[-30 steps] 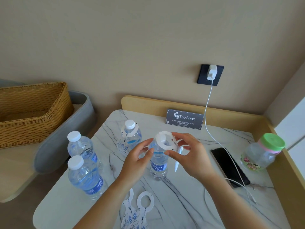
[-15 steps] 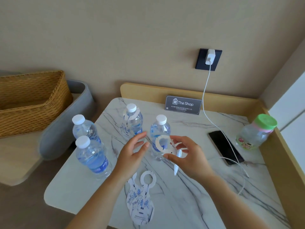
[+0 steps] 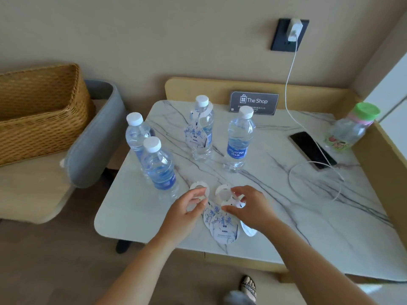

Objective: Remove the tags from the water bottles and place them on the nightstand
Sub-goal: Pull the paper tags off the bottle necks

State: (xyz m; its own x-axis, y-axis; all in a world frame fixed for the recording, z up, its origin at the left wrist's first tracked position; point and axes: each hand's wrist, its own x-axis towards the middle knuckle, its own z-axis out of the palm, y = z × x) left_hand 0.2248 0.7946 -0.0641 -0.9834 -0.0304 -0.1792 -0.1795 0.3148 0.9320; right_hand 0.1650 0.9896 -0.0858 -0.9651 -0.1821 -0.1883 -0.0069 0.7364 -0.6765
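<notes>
The nightstand point(image 3: 297, 227) is white marble with grey-blue veins; the rim point(image 3: 380, 150) along its back and right edges is tan wood. The bottles point(image 3: 239, 137) are clear, with white caps point(image 3: 246, 112) and blue labels point(image 3: 236, 151). The tags point(image 3: 224, 228) by the front edge are white with blue brush-script. The sign point(image 3: 253, 103) at the back edge is dark grey with white lettering. By the right edge: a black phone point(image 3: 306, 146), a white cable point(image 3: 289, 179), a clear jar point(image 3: 348, 133) with green lid point(image 3: 366, 110), pink band point(image 3: 359, 121) and flower print.

Left hand point(image 3: 187, 213), right hand point(image 3: 248, 208), each grip on loose tags point(image 3: 224, 230) atop marble nightstand point(image 3: 308, 216)
</notes>
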